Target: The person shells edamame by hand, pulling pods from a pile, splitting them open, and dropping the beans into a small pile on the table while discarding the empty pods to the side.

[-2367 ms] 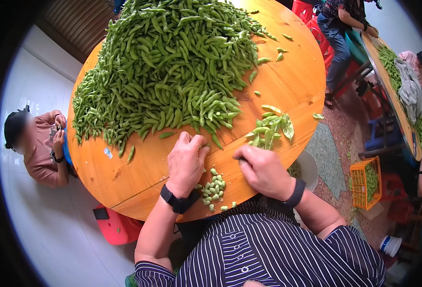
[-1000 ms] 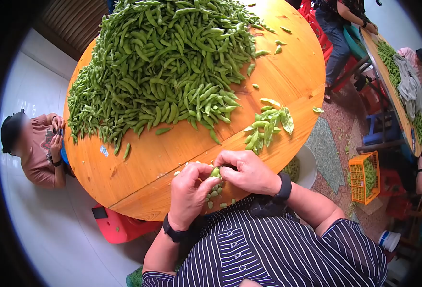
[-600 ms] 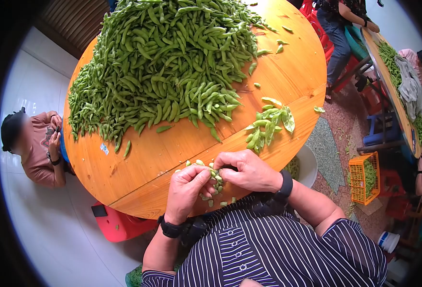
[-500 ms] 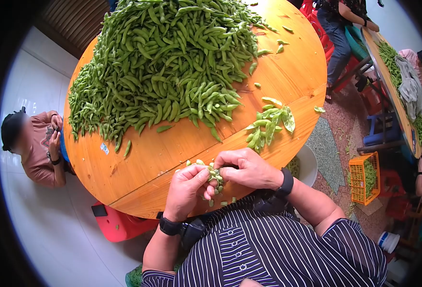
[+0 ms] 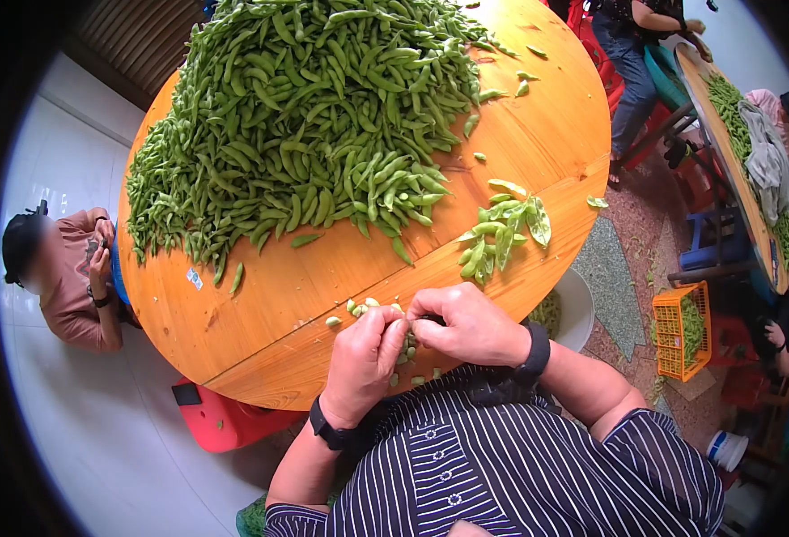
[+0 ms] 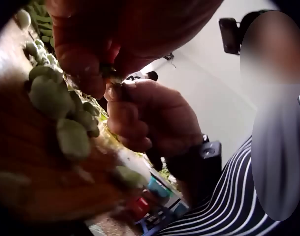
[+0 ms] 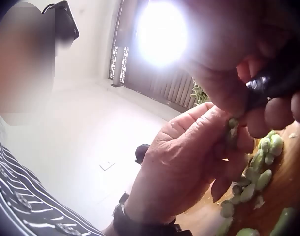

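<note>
**Q:** Log entry: where is the pod, and what do the hands have?

**A:** I read one small green bean pod [image 7: 232,129] pinched between both hands, just above the near edge of the round orange-brown wooden table [image 5: 538,134]. The left hand [image 5: 365,358] has thumb and fingertips curled onto one end. The right hand [image 5: 470,324] is closed on the other end. The right fingers also clamp a small dark object [image 7: 278,78]; I cannot tell what it is.

**Q:** Directly beneath?

**A:** A scatter of shelled pale-green beans [image 5: 359,309] lies on the table under and just beside the hands, close to the rim. Further out are a small pile of split empty pods [image 5: 502,234] to my right and the tall heap of unshelled green pods [image 5: 305,116] across the middle. A white bowl [image 5: 578,313] sits below the table edge, right of the right wrist.

**Q:** Risks from here?

**A:** My judgement:
- The pod is small and slick-looking, so a squeeze could shoot a bean past the rim to the floor.
- A wrist brushing the scatter could sweep loose beans off the table, since they lie so close to the edge.
- If the dark object is sharp, the left fingertips are touching close to it.
</note>
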Available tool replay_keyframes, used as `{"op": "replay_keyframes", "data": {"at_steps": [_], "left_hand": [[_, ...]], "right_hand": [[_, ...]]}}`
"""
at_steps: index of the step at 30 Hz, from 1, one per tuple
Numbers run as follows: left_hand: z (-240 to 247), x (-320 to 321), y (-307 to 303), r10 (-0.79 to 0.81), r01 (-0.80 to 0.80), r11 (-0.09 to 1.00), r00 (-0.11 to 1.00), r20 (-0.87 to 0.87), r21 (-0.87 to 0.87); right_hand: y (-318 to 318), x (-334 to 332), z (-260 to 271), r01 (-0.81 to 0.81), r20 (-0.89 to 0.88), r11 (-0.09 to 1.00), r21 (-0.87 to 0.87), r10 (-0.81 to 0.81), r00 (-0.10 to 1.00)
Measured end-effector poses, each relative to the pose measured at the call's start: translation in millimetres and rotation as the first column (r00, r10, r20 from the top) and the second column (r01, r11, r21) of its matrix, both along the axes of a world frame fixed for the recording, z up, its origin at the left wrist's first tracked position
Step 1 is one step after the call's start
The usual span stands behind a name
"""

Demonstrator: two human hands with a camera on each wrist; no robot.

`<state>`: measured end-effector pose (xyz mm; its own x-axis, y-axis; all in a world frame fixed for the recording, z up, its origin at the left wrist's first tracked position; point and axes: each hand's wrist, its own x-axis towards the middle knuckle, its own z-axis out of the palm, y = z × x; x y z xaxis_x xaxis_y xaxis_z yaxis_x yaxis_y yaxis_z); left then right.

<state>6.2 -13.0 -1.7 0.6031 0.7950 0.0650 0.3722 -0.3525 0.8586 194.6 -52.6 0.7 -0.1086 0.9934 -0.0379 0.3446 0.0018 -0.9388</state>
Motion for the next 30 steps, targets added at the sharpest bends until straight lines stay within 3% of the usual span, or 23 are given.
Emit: {"op": "replay_keyframes", "data": {"at_steps": [1,2,4,5,7,14,16,17,20,21,24,27,29,30], "left_hand": [[0.8,-0.4,-0.8,0.021,-0.018,0.989,1.0,0.019,-0.144],[2.3,0.0,-1.4,0.02,-0.017,0.99,1.0,0.019,-0.143],[5.3,0.6,-2.4,0.088,-0.061,0.916,0.995,0.049,-0.398],[6.1,2.0,-2.4,0.087,-0.061,0.916,0.995,0.049,-0.397],[7.2,6.2,-2.3,0.004,-0.004,1.0,1.0,0.021,-0.021],[4.5,8.2,-2.1,0.023,-0.017,0.99,0.999,-0.037,0.137],[5.1,8.6,-1.5,-0.013,0.029,0.956,0.998,-0.055,0.292],[8.4,9.2,-0.4,-0.016,0.032,0.955,0.998,-0.056,0.294],[18.0,12.4,7.0,-0.061,0.108,0.94,0.987,-0.151,0.325],[18.6,13.7,13.0,-0.066,0.134,0.922,0.979,-0.193,0.363],[16.3,28.1,31.3,-0.033,0.133,0.905,0.969,-0.243,0.405],[5.6,37.3,51.1,0.007,0.131,0.892,0.953,-0.302,0.434],[0.8,37.0,59.2,0.052,0.165,0.86,0.913,-0.405,0.482],[-1.8,35.0,61.1,0.058,0.163,0.86,0.91,-0.411,0.483]], "right_hand": [[-0.1,1.0,1.6,-0.002,-0.024,0.999,-0.033,0.001,1.0],[-0.3,2.1,2.9,-0.001,-0.023,0.999,-0.033,0.001,1.0],[-0.8,3.6,4.3,0.003,-0.048,0.997,-0.073,-0.006,0.999],[-0.9,4.0,4.4,0.003,-0.048,0.997,-0.073,-0.007,0.999],[-1.0,4.6,4.3,0.017,-0.06,0.997,-0.077,-0.021,0.998],[-6.4,5.9,-1.7,0.06,0.07,0.996,0.065,-0.064,0.995],[-9.3,8.2,-0.3,0.061,0.231,0.99,0.131,-0.09,0.969],[-10.4,10.7,0.5,0.064,0.23,0.989,0.133,-0.094,0.969],[-16.3,26.7,4.1,0.094,0.447,0.952,0.291,-0.223,0.866],[-17.4,33.6,7.6,0.093,0.447,0.952,0.291,-0.222,0.867],[-22.3,51.5,19.3,0.122,0.65,0.945,0.304,-0.3,0.699],[-22.1,58.0,22.1,0.209,0.604,0.889,0.407,-0.434,0.669],[-21.7,56.4,27.6,0.232,0.583,0.892,0.389,-0.433,0.687],[-21.8,54.3,28.5,0.238,0.524,0.901,0.363,-0.409,0.747]]}}
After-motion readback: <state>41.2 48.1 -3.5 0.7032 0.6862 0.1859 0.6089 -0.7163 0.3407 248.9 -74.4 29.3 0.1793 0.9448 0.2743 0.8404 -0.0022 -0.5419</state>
